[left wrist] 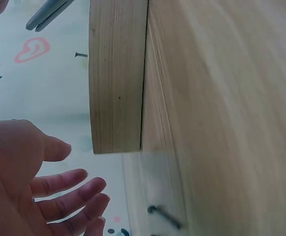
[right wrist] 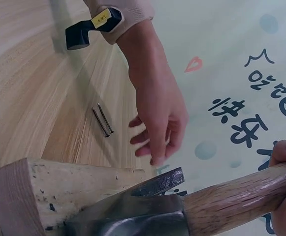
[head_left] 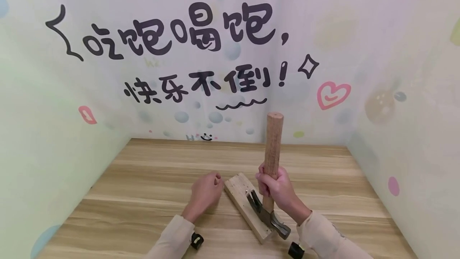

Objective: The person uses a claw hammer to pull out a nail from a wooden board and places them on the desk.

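Note:
My right hand (head_left: pixel 274 183) grips the wooden handle of a claw hammer (head_left: pixel 274 147), which stands nearly upright with its head low over a wooden block (head_left: pixel 244 207). The claw (left wrist: pixel 49 14) is turned toward a nail (left wrist: pixel 80 54) that sticks out of the block's top; in the left wrist view a gap shows between them. Whether the hammer head touches the block, I cannot tell. Just left of the block's far end is my left hand (head_left: pixel 206 191), its fingers loosely bent and holding nothing (left wrist: pixel 59 187).
Two loose nails (right wrist: pixel 102 121) lie on the wood-grain table (head_left: pixel 151 195) near the left hand. Printed walls (head_left: pixel 215 123) enclose the table at the back and both sides. A black wrist device (head_left: pixel 197 240) hangs at the left sleeve, another black device (head_left: pixel 296 250) at the right.

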Available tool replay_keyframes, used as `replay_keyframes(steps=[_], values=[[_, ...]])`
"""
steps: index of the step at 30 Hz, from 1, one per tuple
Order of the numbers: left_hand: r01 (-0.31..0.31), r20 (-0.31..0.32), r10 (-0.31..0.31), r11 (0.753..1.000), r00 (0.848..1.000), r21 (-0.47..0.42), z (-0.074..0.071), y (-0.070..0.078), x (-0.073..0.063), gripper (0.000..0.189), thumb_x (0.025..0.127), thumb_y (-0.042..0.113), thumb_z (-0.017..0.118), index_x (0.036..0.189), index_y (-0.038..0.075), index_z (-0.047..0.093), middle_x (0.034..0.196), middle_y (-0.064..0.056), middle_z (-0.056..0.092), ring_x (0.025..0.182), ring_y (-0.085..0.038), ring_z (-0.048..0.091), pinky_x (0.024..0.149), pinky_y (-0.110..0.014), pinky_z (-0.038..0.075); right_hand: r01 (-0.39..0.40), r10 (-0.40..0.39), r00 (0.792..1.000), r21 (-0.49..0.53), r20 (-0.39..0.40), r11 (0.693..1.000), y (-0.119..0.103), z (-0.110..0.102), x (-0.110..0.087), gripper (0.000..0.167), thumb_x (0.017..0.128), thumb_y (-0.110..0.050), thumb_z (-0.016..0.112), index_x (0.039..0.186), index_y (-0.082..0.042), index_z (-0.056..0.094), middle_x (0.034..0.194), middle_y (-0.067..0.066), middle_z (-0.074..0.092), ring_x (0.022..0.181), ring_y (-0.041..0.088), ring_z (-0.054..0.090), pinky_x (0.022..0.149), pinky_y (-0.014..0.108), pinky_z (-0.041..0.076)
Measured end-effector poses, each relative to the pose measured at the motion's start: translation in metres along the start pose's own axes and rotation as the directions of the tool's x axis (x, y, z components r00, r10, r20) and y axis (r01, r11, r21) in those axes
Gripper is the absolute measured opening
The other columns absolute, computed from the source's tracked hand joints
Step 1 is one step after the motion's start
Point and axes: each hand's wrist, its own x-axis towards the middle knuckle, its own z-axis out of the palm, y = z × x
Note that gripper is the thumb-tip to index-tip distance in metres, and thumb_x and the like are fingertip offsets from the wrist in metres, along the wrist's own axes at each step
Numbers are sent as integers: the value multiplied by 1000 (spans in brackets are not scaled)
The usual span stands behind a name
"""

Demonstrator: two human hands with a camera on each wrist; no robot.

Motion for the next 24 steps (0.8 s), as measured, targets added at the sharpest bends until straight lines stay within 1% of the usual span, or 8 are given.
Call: replay_keyframes(steps=[2, 5, 9, 12, 18, 21, 24], values=[[-15, 2, 15, 1000, 1000, -5, 6, 5, 6, 18, 97, 26, 61, 101, 11, 69, 81, 2, 67, 66, -10, 58, 57, -31, 47, -19, 19, 1000, -26, -8, 999, 0, 1, 1, 17, 93, 5, 52, 83, 7, 38, 52, 16, 33, 41, 15, 35, 38, 28, 29], [-53, -4, 53, 998, 999, 14, 16, 11, 13, 23, 97, 29, 61, 103, 9, 69, 83, -2, 68, 71, -15, 62, 61, -35, 49, -46, 44, 999, -71, -25, 996, 0, 2, 3, 16, 93, 4, 53, 83, 7, 41, 51, 15, 35, 42, 11, 39, 39, 26, 32], [-94, 0, 95, 995, 996, 39, 27, 18, 21, 26, 98, 31, 60, 103, 7, 69, 85, -7, 69, 75, -22, 64, 62, -38, 50, -99, 96, 995, -100, -33, 990, 1, 3, 6, 18, 94, 1, 54, 82, 6, 42, 50, 5, 38, 43, 7, 40, 41, 23, 34], [-102, 20, 101, 994, 995, 41, 33, 20, 24, 26, 99, 31, 59, 102, 8, 69, 87, -9, 69, 77, -24, 65, 63, -38, 50, -151, 149, 988, -100, -34, 983, 3, 5, 10, 18, 95, -2, 54, 83, 6, 42, 52, -1, 41, 44, 7, 40, 42, 22, 34], [-122, 31, 121, 992, 992, 18, 40, 21, 29, 24, 100, 28, 56, 98, 8, 68, 88, -11, 68, 81, -28, 66, 66, -41, 52, -243, 237, 970, -123, -59, 962, 5, 10, 19, 15, 95, -4, 55, 86, 2, 45, 53, -2, 43, 44, 8, 40, 42, 21, 34], [-108, 67, 107, 994, 992, 15, 43, 20, 31, 25, 102, 28, 54, 100, 7, 68, 92, -13, 68, 85, -30, 66, 69, -43, 52, -286, 277, 958, -145, -80, 947, 6, 12, 25, 13, 95, -4, 55, 86, 0, 46, 53, -1, 43, 44, 9, 39, 42, 22, 34], [-109, 125, 102, 993, 987, 45, 46, 21, 34, 29, 103, 29, 50, 103, 5, 67, 95, -16, 67, 89, -33, 65, 71, -46, 52, -322, 308, 946, -168, -103, 932, 7, 13, 31, 12, 94, -3, 55, 85, -1, 47, 52, 0, 43, 42, 9, 40, 41, 23, 34]])
